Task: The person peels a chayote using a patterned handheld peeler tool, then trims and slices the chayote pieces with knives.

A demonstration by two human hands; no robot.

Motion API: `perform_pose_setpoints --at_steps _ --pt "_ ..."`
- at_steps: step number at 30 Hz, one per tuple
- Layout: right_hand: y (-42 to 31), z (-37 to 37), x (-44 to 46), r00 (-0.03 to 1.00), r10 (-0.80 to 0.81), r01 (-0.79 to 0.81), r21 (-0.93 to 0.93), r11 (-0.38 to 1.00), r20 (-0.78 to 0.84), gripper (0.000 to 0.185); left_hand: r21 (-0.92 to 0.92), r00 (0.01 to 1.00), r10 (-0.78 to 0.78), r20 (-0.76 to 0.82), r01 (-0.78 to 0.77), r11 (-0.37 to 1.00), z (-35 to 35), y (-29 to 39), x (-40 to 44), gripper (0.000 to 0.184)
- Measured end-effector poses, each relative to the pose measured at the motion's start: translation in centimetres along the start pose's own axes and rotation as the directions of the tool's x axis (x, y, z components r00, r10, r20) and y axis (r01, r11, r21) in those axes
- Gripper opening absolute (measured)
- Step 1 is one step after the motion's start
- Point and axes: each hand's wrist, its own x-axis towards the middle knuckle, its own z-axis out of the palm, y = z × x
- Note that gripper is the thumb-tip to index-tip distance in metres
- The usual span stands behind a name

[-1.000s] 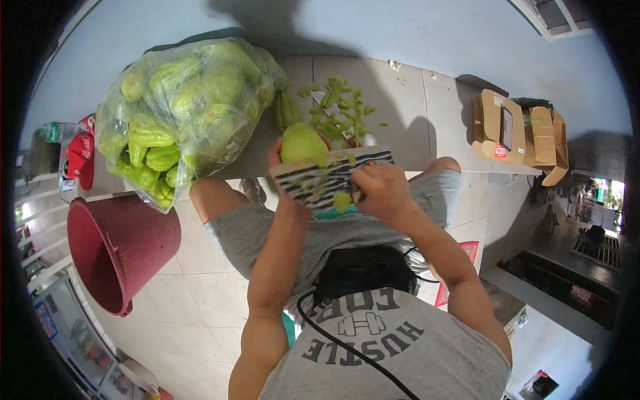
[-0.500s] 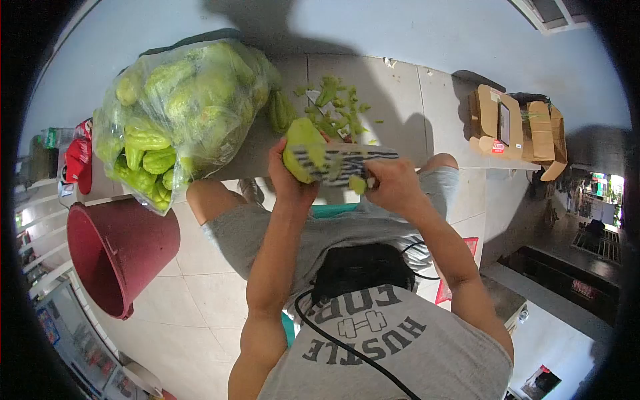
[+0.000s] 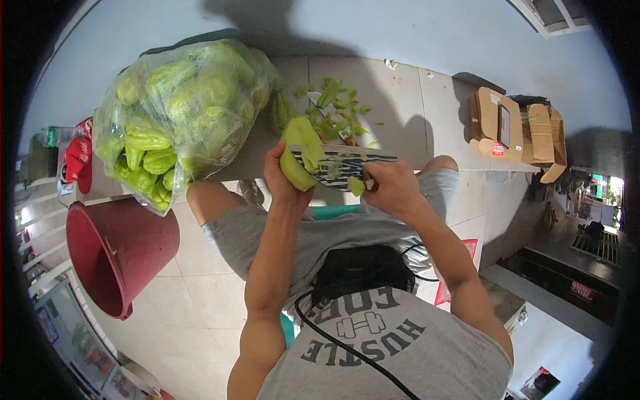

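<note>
Holds a partly pared green fruit [image 3: 297, 171] mid-frame in the left hand's [image 3: 281, 183] curled grip; presses a striped blade [image 3: 338, 171] to it with the right hand's [image 3: 395, 188] tight grip. Has cuttings [image 3: 343, 121] strewn above on the counter [image 3: 393, 90], uncut fruits [image 3: 159, 159] bagged at upper left.

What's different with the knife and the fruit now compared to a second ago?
The right hand has shifted a little to the right with the knife, whose blade has swung from across the fruit's near side to its right side. The fruit has turned in the left hand. Nothing was let go or newly taken hold of. The bag, bucket and boxes stayed put.
</note>
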Motion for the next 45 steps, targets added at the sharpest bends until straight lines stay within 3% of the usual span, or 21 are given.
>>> perform_pose_setpoints --at_steps 3,8,11,13,16,19,22,24,25,27,28,30,31,34,36,37,38,40,42,43,45 --pt "1.3 0.4 0.1 0.996 0.082 -0.082 0.004 0.997 0.03 0.024 0.141 0.995 -0.013 -0.096 0.026 0.99 -0.3 0.3 -0.4 0.053" --pt "0.4 -0.8 -0.1 0.986 0.151 -0.154 0.042 0.987 0.065 0.021 0.095 0.994 -0.052 -0.097 0.062 0.994 0.6 -0.2 -1.0 0.051" --pt "-0.2 -1.2 0.0 0.998 0.022 -0.024 0.046 0.999 0.055 0.021 0.12 0.995 -0.064 -0.079 0.074 0.99 0.3 -0.4 -0.9 0.052" --pt "0.8 -0.4 0.8 0.99 0.131 -0.131 0.008 0.991 0.042 0.021 0.179 0.996 -0.063 -0.067 0.074 0.981 -0.3 -0.3 -0.7 0.053" --pt "4.2 0.9 2.3 0.973 0.229 -0.229 -0.012 0.973 0.039 0.02 0.211 0.992 -0.085 0.095 0.064 0.975 -0.1 -0.5 -0.3 0.056" --pt "1.0 -1.5 1.6 0.982 0.155 -0.16 0.037 0.986 0.112 0.02 0.218 0.999 -0.038 -0.017 0.04 0.975 0.1 -0.6 -0.9 0.058" --pt "-1.2 -2.7 0.4 0.989 0.065 -0.074 0.062 0.995 0.133 0.02 0.098 0.995 -0.048 -0.093 0.057 0.994 -0.3 -0.5 -0.2 0.06" --pt "-1.4 -2.7 0.3 0.99 0.061 -0.07 0.066 0.995 0.129 0.021 0.115 0.995 -0.031 0.096 0.02 0.993 -0.8 -0.4 0.3 0.062" --pt "-1.5 -2.7 0.2 0.99 0.054 -0.063 0.067 0.996 0.128 0.021 0.115 0.995 -0.033 0.098 0.022 0.993 -1.1 -0.5 0.4 0.062" --pt "-0.1 -1.5 1.1 0.99 0.096 -0.099 0.02 0.995 0.102 0.022 0.147 0.994 -0.039 -0.106 0.054 0.988 -1.1 -0.8 0.0 0.062" --pt "0.8 -0.8 1.6 0.988 0.133 -0.132 -0.024 0.991 0.074 0.022 0.146 0.994 -0.044 -0.104 0.059 0.987 -1.2 -0.7 -0.2 0.062" --pt "2.4 0.0 2.8 0.98 0.179 -0.178 -0.024 0.984 0.091 0.023 0.22 0.976 -0.156 0.149 0.122 0.968 -1.2 -0.1 -0.3 0.061" --pt "2.9 0.4 3.3 0.969 0.219 -0.218 -0.023 0.976 0.115 0.023 0.222 0.977 -0.148 0.152 0.112 0.969 -1.1 -0.1 -0.3 0.061" --pt "2.5 0.2 3.3 0.978 0.195 -0.2 0.063 0.978 0.076 0.024 0.097 0.975 -0.146 0.165 0.131 0.987 -0.3 -0.6 -0.9 0.061" --pt "1.7 -0.6 3.1 0.973 0.229 -0.231 0.172 0.957 0.033 0.023 0.067 0.998 -0.058 -0.025 0.06 0.996 0.8 -0.3 -0.9 0.061" --pt "1.4 -0.8 3.0 0.964 0.266 -0.254 0.281 0.925 -0.006 0.022 0.067 0.998 -0.056 -0.025 0.058 0.996 0.9 -0.1 -0.6 0.061" --pt "2.8 -0.2 3.6 0.965 0.264 -0.251 0.281 0.926 -0.005 0.022 -0.009 0.999 -0.042 0.021 0.042 0.999 0.8 0.3 -0.3 0.059" --pt "6.2 1.6 4.4 0.93 0.357 -0.361 0.033 0.932 0.092 0.024 -0.078 0.997 -0.039 0.067 0.044 0.996 0.1 0.5 -0.6 0.057" --pt "5.7 0.9 4.2 0.923 0.379 -0.381 0.03 0.924 0.065 0.024 -0.167 0.981 -0.004 0.192 0.037 0.985 -0.6 0.4 0.6 0.053" --pt "5.2 0.9 3.8 0.914 0.399 -0.402 0.033 0.915 0.073 0.025 -0.178 0.983 0.01 0.185 0.023 0.984 -0.9 0.2 1.1 0.053" --pt "3.1 1.0 2.5 0.929 0.362 -0.366 0.038 0.93 0.07 0.026 -0.179 0.99 0.025 -0.136 -0.049 0.983 -1.3 0.1 1.6 0.047"
